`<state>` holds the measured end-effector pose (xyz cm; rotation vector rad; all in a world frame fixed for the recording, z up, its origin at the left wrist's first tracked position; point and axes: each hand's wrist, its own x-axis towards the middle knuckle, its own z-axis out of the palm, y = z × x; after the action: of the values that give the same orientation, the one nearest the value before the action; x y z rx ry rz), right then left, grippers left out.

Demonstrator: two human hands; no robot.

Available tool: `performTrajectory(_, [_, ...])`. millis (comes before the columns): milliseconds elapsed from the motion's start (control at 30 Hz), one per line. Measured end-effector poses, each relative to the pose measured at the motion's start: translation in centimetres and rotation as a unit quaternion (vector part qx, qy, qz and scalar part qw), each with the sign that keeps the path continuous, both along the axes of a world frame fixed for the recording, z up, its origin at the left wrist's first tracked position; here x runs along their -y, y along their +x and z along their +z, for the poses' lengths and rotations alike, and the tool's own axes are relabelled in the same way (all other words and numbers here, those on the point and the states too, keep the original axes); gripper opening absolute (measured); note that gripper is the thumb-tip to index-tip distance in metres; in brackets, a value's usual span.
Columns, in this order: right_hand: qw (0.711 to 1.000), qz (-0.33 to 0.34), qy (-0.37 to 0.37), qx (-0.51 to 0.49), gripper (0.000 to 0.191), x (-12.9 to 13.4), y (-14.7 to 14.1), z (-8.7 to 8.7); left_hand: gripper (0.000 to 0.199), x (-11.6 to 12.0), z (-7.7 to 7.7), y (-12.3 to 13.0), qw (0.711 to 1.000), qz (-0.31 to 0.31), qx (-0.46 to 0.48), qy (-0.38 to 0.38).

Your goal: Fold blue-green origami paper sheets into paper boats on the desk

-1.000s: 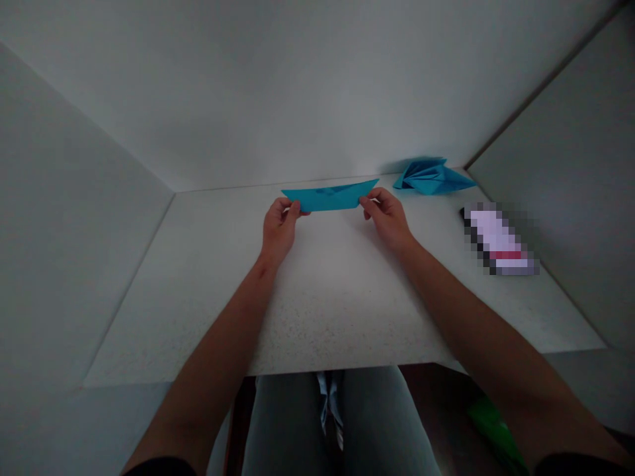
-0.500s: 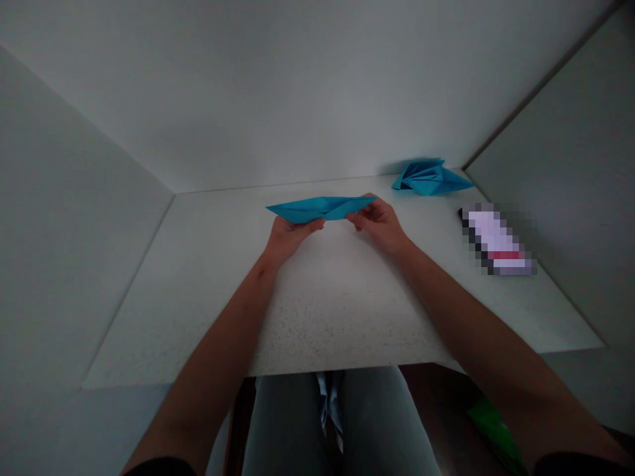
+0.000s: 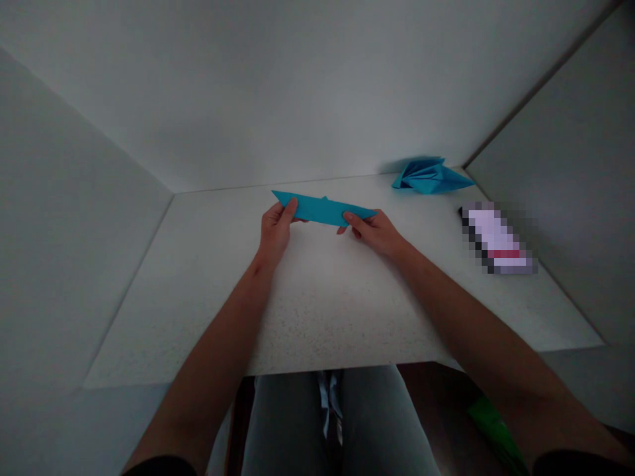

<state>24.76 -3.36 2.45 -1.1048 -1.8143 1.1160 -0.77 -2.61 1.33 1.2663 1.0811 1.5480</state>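
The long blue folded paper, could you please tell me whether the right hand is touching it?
Touching: the head view shows the right hand with its thumb lying over the face of the long blue folded paper.

I see bare forearms (image 3: 227, 325) slanting inward, the bare left hand (image 3: 276, 226) and bare right hand (image 3: 378, 233) pinching, thumbs (image 3: 290, 209) uppermost.

Left of the grip on the blue strip (image 3: 320, 209), a hand could slip over the tabletop (image 3: 203, 258); the wall (image 3: 297, 99) bars the far side, a folded blue figure (image 3: 429, 177) and blurred phone (image 3: 496, 238) the right.
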Motion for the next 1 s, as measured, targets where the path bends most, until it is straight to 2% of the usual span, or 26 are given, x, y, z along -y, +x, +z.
performTrajectory(200, [0.998, 0.003, 0.038, 0.044, 0.074, 0.4, 0.1, 0.6, 0.053, -0.4, -0.4, -0.4, 0.999, 0.044, -0.023, 0.004])
performTrajectory(400, [0.988, 0.087, 0.078, 0.1, 0.07, 0.6, 0.3, 1.0, 0.053, -0.5, 0.2, -1.3, 0.993, 0.104, -0.057, 0.029])
performTrajectory(667, [0.995, 0.045, 0.058, 0.072, 0.076, 0.3, 0.2, 0.6, 0.07, -0.5, 0.0, -1.5, 0.994, 0.1, -0.042, -0.007])
performTrajectory(833, [0.998, 0.028, 0.035, 0.052, 0.077, 0.3, 0.2, 0.4, 0.069, -0.3, 0.3, -1.2, 0.995, 0.086, -0.051, 0.005])
performTrajectory(1000, [0.997, 0.036, 0.027, 0.057, 0.078, 0.2, 0.4, 0.3, 0.066, -0.2, 0.5, -1.3, 0.992, 0.113, -0.055, 0.017])
